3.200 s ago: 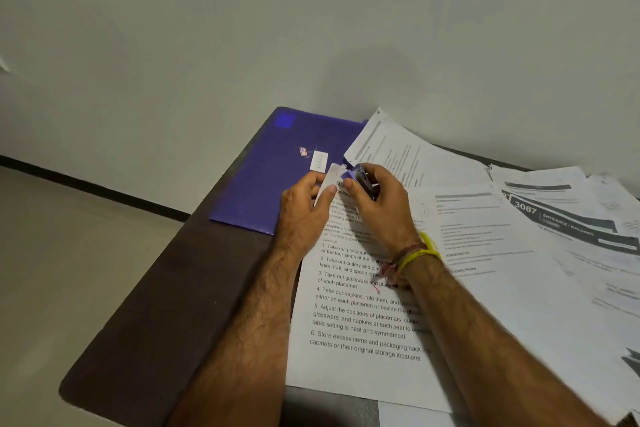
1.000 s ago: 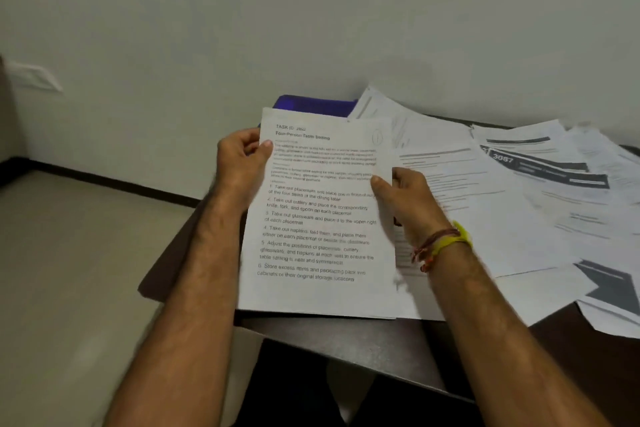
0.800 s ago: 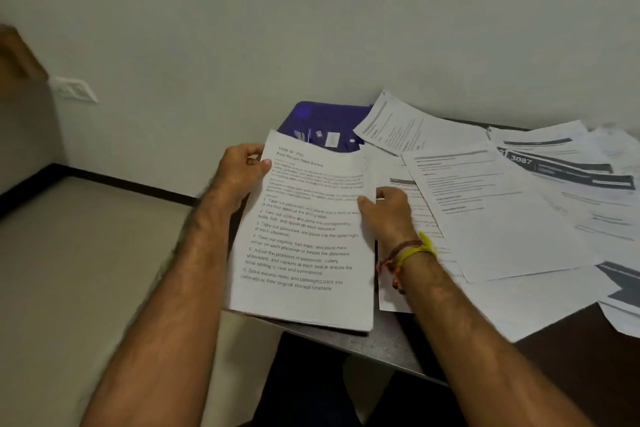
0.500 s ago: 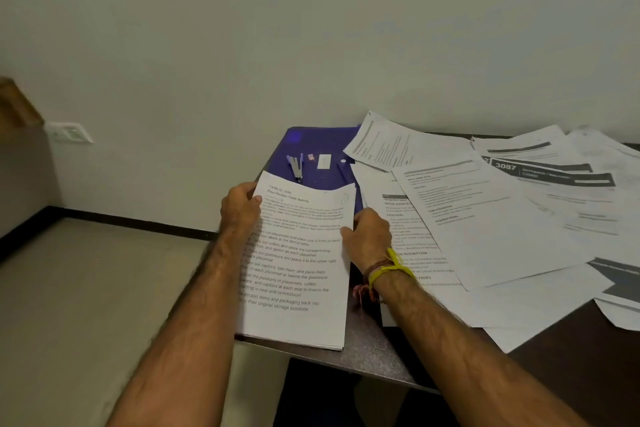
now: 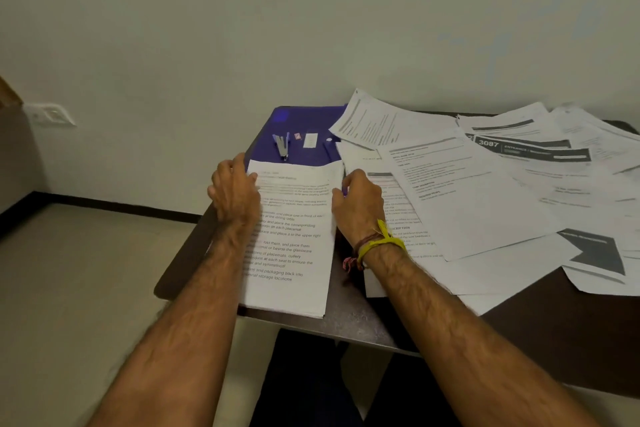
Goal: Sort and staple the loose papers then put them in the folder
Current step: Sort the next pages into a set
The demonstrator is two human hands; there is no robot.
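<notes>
One loose sheet (image 5: pixel 519 146) carried a dark banner reading "3087"; the rest of its writing was too small to read. The stapled set (image 5: pixel 294 239) lay flat at the counter's (image 5: pixel 346 322) left near corner, its top edge overlapping the purple folder (image 5: pixel 304 121), with printed numbered steps about placemats and glassware. On the closed folder lay a stapler (image 5: pixel 282 146) and small white slips (image 5: pixel 310 140). The left hand (image 5: pixel 235 191) rested on the set's left edge, and the right hand (image 5: pixel 358 199) touched its right edge with loosely curled fingers. Loose papers (image 5: pixel 467 191) spread to the right.
</notes>
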